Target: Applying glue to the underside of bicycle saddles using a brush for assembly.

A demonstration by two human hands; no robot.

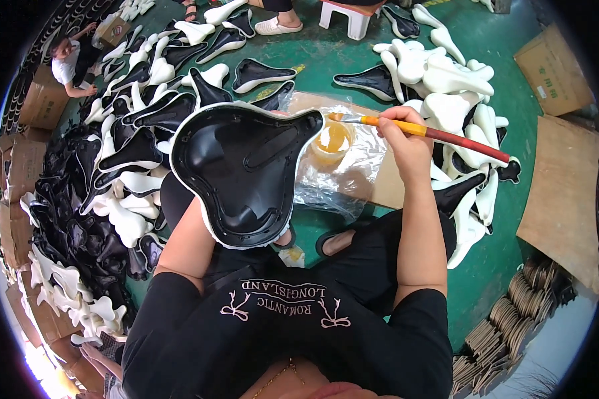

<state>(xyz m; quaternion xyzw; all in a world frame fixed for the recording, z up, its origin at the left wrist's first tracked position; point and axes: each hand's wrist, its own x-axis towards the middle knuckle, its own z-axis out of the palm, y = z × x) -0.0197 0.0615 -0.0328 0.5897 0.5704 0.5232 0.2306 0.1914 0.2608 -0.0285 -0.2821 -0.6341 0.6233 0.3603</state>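
A large bicycle saddle (236,174) is held up in front of me, its black, hollow underside facing me and white padding round its rim. My left forearm (192,233) runs beneath it; the saddle hides my left hand, which supports it from below. In my closed right hand (407,143) is a paintbrush (416,128) with a yellow and red handle. Its bristles point left, close to the saddle's narrow nose; I cannot tell whether they touch. Under the brush, a container of amber liquid (333,143) stands on clear plastic sheeting (349,183) over cardboard.
Black saddle shells (80,233) and white saddle pads (123,216) are heaped on the left. More white pads (456,73) are piled at the right. Cardboard boxes (554,70) and stacked brown pieces (512,319) line the right side. Another person (70,66) sits far left; a white stool (348,20) stands ahead.
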